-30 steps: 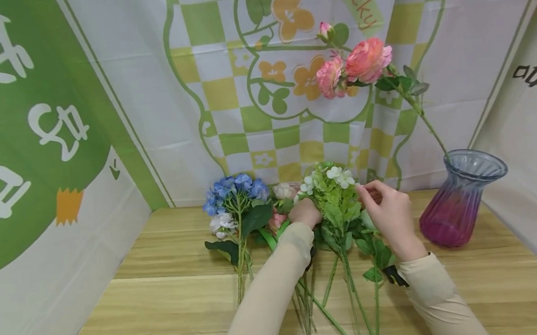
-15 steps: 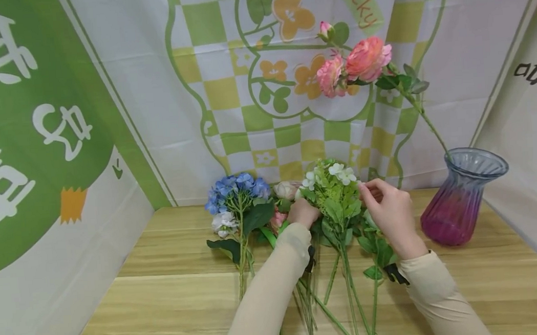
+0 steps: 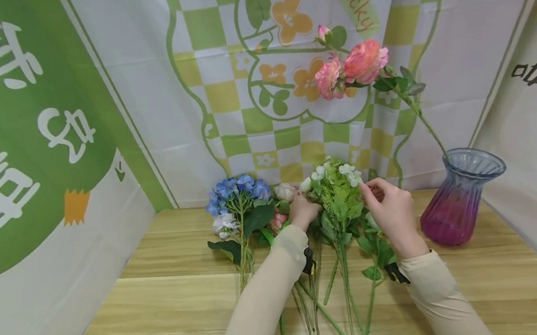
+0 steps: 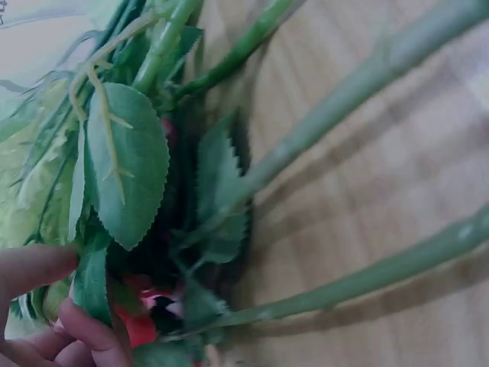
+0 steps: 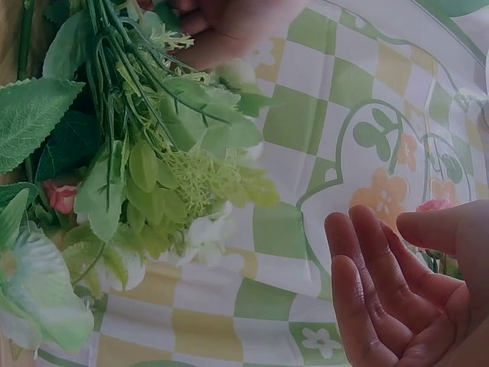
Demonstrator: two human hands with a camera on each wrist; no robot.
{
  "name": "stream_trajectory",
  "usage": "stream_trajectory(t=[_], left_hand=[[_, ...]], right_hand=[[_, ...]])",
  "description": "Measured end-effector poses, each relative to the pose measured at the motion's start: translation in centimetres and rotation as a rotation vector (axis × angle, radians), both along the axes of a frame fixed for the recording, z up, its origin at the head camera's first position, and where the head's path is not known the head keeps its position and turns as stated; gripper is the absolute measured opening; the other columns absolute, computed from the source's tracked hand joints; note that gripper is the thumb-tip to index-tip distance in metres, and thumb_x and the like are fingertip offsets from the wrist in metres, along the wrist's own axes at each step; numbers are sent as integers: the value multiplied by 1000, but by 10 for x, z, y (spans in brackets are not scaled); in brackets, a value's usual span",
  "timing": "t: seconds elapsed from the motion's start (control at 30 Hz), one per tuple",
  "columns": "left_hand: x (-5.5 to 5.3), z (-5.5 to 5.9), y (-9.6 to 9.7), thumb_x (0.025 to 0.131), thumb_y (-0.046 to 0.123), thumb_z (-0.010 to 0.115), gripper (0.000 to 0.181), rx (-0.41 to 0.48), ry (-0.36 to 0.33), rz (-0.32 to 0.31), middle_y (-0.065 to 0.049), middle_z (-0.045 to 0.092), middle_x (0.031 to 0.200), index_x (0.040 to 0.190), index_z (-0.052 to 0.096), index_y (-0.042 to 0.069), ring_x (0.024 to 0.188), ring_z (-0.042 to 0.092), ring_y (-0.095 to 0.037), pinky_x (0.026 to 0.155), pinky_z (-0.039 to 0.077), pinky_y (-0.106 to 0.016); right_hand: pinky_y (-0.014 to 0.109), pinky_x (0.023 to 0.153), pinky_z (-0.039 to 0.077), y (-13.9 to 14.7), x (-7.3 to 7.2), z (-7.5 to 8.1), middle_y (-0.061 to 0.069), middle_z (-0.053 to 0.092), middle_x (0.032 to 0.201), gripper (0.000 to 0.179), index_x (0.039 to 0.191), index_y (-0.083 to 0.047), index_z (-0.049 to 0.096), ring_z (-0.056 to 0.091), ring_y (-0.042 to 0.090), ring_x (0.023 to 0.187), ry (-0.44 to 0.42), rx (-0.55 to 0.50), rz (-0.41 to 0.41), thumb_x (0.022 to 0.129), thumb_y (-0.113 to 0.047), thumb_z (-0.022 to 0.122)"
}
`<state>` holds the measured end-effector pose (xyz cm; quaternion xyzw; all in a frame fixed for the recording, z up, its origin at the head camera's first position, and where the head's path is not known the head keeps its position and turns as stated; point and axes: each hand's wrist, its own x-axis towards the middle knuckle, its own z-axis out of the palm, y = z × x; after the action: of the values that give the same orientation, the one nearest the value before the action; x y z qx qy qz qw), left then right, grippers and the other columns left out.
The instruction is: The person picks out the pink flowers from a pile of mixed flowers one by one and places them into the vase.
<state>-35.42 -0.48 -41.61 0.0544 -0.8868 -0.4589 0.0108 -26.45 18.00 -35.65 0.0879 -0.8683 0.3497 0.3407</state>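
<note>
My left hand reaches into the artificial flowers in the middle of the table. In the left wrist view, a green leaf is pinched between its fingers. My right hand is just right of the white-and-green flower spray, fingers loosely bent and nothing in the palm. Beside the left hand lie a blue hydrangea, a white flower and a pink one, partly covered. Serrated leaves and green stems surround the left fingers.
A blue-to-purple glass vase stands at the right, with one pink flower stem leaning left out of it. Several stems lie toward the front of the wooden table. A printed cloth hangs behind.
The white-and-green spray has shifted slightly right at its head. A white bloom shows more above my left hand, and thin stems by the left wrist have moved right. My right hand stays nearly still.
</note>
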Motion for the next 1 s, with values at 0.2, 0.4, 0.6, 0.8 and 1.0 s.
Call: stream_trajectory(t=[0.2,0.4,0.6,0.8,1.0], left_hand=[[3,13,0,79,26,76,29,-17,50,41,3,47,60,66,52,17,55,46,-18,50,36,-32],[5,25,-3,77,26,77,40,-10,95,57,4,39,49,53,46,18,47,37,-15,44,30,-29],[9,40,-5,79,24,75,11,24,212,89,-2,70,77,76,73,13,59,56,-15,49,40,-26],[12,58,-8,80,26,76,12,110,278,105,0,70,73,77,75,15,54,58,-13,52,46,-28],[17,73,-13,81,25,74,13,200,358,72,-2,70,71,79,75,13,49,56,-12,52,47,-28]], right_hand=[[35,58,50,2,0,0,2,70,71,29,87,-11,70,63,16,59,-10,5,-19,95,-35,56],[37,57,50,1,0,1,2,71,71,26,86,-10,70,64,18,60,16,13,-13,95,-31,57],[36,58,50,2,-1,2,3,71,72,26,88,-10,71,65,18,61,13,6,-13,95,-31,57],[28,57,49,3,-2,4,3,71,73,25,87,-10,70,65,18,61,12,-12,-16,95,-31,58],[20,55,48,3,-3,6,3,71,73,24,87,-9,70,65,17,60,11,-36,-23,93,-29,60]])
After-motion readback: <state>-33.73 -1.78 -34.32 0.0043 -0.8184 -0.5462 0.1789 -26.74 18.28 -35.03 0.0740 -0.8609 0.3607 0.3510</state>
